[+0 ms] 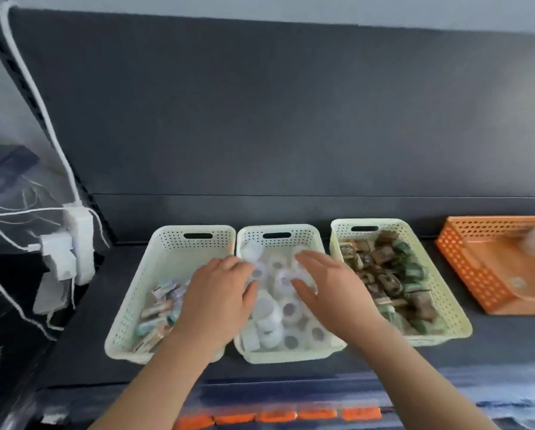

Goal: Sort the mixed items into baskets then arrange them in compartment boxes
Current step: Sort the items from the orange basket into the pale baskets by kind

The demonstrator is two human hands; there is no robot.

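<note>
Hands (221, 293) (331, 285) over mid basket (291, 356), dk counter (415, 364)

A dark bench (492, 342) bears three pale baskets (277, 231) side by side and an orange basket (464, 259) farther right.

three baskets (278, 293) abreast, tray (489, 274) right

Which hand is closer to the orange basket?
Right. The right hand is over the middle basket, with one cream basket between it and the orange basket; the left hand is farther left, where the left basket meets the middle one.
</note>
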